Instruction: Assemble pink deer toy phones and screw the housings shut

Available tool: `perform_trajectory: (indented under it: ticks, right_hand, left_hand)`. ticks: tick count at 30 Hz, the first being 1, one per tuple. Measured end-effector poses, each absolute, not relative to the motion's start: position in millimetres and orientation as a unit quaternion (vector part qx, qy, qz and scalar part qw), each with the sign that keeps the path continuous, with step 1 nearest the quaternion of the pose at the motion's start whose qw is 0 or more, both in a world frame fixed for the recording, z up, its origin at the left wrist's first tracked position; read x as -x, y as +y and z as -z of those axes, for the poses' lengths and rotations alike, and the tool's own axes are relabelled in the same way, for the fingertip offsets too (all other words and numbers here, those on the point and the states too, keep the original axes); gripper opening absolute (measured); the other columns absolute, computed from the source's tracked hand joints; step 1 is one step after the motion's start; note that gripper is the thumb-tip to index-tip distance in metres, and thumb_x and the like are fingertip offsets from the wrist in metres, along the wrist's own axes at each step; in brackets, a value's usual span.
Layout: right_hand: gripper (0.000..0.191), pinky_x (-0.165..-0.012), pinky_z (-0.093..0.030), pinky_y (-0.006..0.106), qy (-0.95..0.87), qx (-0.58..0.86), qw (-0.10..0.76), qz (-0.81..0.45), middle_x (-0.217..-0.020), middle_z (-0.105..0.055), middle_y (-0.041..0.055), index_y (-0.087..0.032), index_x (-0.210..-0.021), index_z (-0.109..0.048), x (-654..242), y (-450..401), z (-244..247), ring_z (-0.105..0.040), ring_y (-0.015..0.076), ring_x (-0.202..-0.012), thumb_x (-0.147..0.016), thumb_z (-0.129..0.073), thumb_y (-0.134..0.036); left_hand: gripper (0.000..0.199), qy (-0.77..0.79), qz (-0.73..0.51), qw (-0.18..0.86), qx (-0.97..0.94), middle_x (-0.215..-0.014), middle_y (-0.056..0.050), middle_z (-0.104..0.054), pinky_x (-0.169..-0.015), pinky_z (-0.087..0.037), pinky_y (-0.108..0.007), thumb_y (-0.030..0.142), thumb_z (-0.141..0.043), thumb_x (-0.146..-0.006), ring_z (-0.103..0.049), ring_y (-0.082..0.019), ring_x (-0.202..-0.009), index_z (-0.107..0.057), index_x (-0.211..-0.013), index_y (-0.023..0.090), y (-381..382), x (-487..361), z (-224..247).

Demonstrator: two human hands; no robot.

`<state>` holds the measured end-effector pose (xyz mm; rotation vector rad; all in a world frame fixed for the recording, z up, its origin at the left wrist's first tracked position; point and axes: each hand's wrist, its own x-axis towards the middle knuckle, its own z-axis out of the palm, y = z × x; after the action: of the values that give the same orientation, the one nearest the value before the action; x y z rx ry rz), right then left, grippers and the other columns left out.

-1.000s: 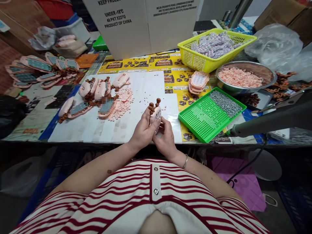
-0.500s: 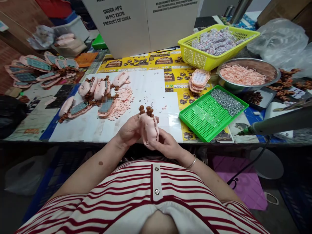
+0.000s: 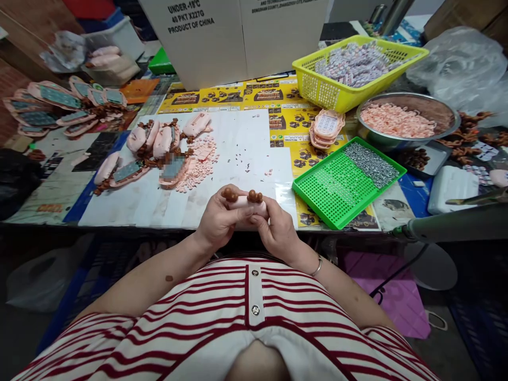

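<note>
Pink toy phone (image 3: 246, 206) with brown knobs, gripped from both sides at the near edge of the table, above the white sheet (image 3: 238, 143). Left hand (image 3: 220, 219) curled round its left end, thumb laid across the top just under one knob; right hand (image 3: 278, 233) pinching the right end, fingertips pressed against the shell beside the other knobs. Both grasps closed on the same piece, no gap showing.

Changed in the last second: first held upright with the keypad side toward the camera, then turned over to show the plain back, now laid flat and lower, knobs pointing away. Reads, as a guess, like two halves being pressed together and checked by feel after a look at each face.

Further out, on the sheet: loose pink buttons (image 3: 198, 164) and small dark specks, then a cluster of finished pink phones (image 3: 154, 143) to the left. To the right, a green perforated tray (image 3: 341, 185) with a patch of small metal screws (image 3: 371, 164) at its far corner. Beyond it, a short stack of pink keypad faces (image 3: 327, 127), a steel bowl (image 3: 444, 114) of pink parts, and a yellow basket (image 3: 317, 92) of pale printed pieces. Power screwdriver (image 3: 456, 222) hanging at the right edge, untouched. Cardboard box (image 3: 234, 37) at the back.
</note>
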<state>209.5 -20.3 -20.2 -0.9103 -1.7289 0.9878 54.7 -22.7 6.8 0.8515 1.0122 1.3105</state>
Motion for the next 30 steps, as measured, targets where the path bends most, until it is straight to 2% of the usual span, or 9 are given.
perform_trajectory:
  ticks: [3, 7, 9, 13, 15, 20, 26, 28, 30]
  right_hand:
    - [0.035, -0.098, -0.055, 0.043, -0.683, 0.371, 0.463, -0.426, -0.117, -0.074, 0.008, -0.028, -0.123, -0.064, -210, -18, 22, -0.069, 0.026, -0.106, -0.094, -0.06, -0.048]
    - [0.04, -0.092, -0.055, 0.041, -0.598, 0.393, 0.503, -0.484, -0.108, -0.071, 0.0062, -0.026, -0.118, -0.062, -210, -17, 36, -0.066, 0.0233, -0.096, -0.093, -0.059, -0.058]
    - [0.042, -0.095, -0.054, 0.04, -0.555, 0.395, 0.524, -0.51, -0.11, -0.068, 0.0056, -0.027, -0.118, -0.06, -207, -16, 43, -0.064, 0.0227, -0.099, -0.091, -0.061, -0.059]
    - [0.041, -0.101, -0.053, 0.039, -0.513, 0.388, 0.549, -0.534, -0.111, -0.066, 0.005, -0.03, -0.115, -0.058, -198, -17, 48, -0.063, 0.0225, -0.105, -0.087, -0.068, -0.058]
    - [0.041, -0.102, -0.053, 0.04, -0.483, 0.392, 0.563, -0.544, -0.113, -0.066, 0.0051, -0.03, -0.114, -0.057, -193, -15, 46, -0.063, 0.0227, -0.108, -0.085, -0.069, -0.057]
    - [0.044, -0.11, -0.051, 0.04, -0.361, 0.372, 0.596, -0.613, -0.138, -0.062, 0.0024, -0.036, -0.124, -0.052, -188, -2, 40, -0.061, 0.0197, -0.127, -0.087, -0.065, -0.057]
    - [0.044, -0.118, -0.046, 0.038, -0.339, 0.36, 0.617, -0.613, -0.143, -0.062, -0.0011, -0.039, -0.126, -0.052, -191, 7, 45, -0.056, 0.0154, -0.137, -0.088, -0.067, -0.052]
    - [0.043, -0.114, -0.049, 0.038, -0.361, 0.371, 0.616, -0.594, -0.141, -0.063, -0.001, -0.039, -0.129, -0.05, -193, 8, 48, -0.058, 0.0152, -0.134, -0.09, -0.063, -0.054]
    - [0.042, -0.106, -0.055, 0.037, -0.426, 0.385, 0.582, -0.575, -0.133, -0.067, 0.0021, -0.035, -0.125, -0.052, -194, 9, 47, -0.065, 0.0172, -0.122, -0.09, -0.062, -0.057]
  left_hand:
    - [0.045, 0.452, -0.561, 0.57, -0.395, -0.085, 0.0, -0.073, -0.077, -0.057, -0.035, 0.042, -0.094, -0.059, -0.069, -0.019, -0.079, -0.062, -0.082, 0.021, -24, -58, -6]
    - [0.046, 0.434, -0.568, 0.539, -0.446, -0.109, -0.008, -0.077, -0.095, -0.055, -0.041, 0.048, -0.09, -0.068, -0.071, -0.026, -0.106, -0.072, -0.101, 0.021, -21, -54, 0]
    - [0.045, 0.446, -0.574, 0.506, -0.464, -0.115, -0.01, -0.077, -0.103, -0.051, -0.044, 0.05, -0.086, -0.073, -0.07, -0.028, -0.114, -0.075, -0.106, 0.021, -19, -53, 2]
    - [0.038, 0.491, -0.567, 0.434, -0.5, -0.106, -0.008, -0.081, -0.113, -0.044, -0.044, 0.049, -0.082, -0.078, -0.072, -0.027, -0.104, -0.081, -0.102, 0.02, -15, -54, -1]
    - [0.04, 0.494, -0.571, 0.419, -0.505, -0.104, -0.009, -0.081, -0.11, -0.046, -0.043, 0.051, -0.08, -0.079, -0.072, -0.026, -0.102, -0.081, -0.103, 0.019, -13, -57, -3]
    - [0.055, 0.478, -0.549, 0.464, -0.505, -0.134, -0.014, -0.071, -0.108, -0.05, -0.039, 0.052, -0.078, -0.081, -0.064, -0.029, -0.127, -0.072, -0.124, 0.018, -12, -59, 1]
    - [0.037, 0.526, -0.516, 0.439, -0.514, -0.117, -0.009, -0.078, -0.102, -0.053, -0.038, 0.04, -0.07, -0.089, -0.071, -0.028, -0.111, -0.076, -0.118, 0.018, -18, -59, 9]
    - [0.035, 0.528, -0.514, 0.431, -0.52, -0.117, -0.009, -0.078, -0.104, -0.051, -0.038, 0.038, -0.073, -0.086, -0.069, -0.028, -0.113, -0.077, -0.115, 0.018, -15, -57, 8]
    - [0.042, 0.515, -0.504, 0.481, -0.499, -0.116, -0.009, -0.078, -0.104, -0.05, -0.039, 0.038, -0.082, -0.077, -0.069, -0.029, -0.112, -0.076, -0.114, 0.018, -9, -52, 6]
